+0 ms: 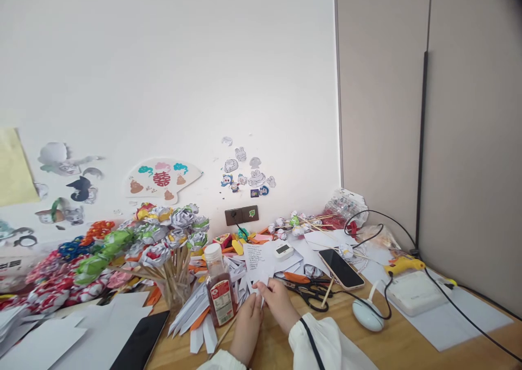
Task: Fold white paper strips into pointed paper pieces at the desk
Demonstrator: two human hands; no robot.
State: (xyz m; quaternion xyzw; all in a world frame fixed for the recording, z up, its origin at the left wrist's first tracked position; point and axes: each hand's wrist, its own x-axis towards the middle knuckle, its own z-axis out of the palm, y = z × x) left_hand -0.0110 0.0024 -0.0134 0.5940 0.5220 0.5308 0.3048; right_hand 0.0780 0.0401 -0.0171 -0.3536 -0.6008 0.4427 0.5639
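Close together at the table's front middle, my left hand (248, 326) and my right hand (278, 306) are both closed, their fingertips meeting on a small piece of white paper (262, 300). Most of that paper is hidden by the fingers. Just beyond it lies a sheet with handwriting (258, 262). A bottle of dark red liquid (221, 294) with a white cap stands left of my left hand. Folded white paper strips (191, 307) are heaped beside the bottle. To the right of my right hand lie black-handled scissors (312, 293).
Paper flowers on sticks (171, 245) fill a clear cup at left. A black tablet (141, 340) lies at the front left. On the right are a phone (341, 268), a white mouse-like device (367, 314), a yellow glue gun (404, 265), a white box (416, 293) and loose cables.
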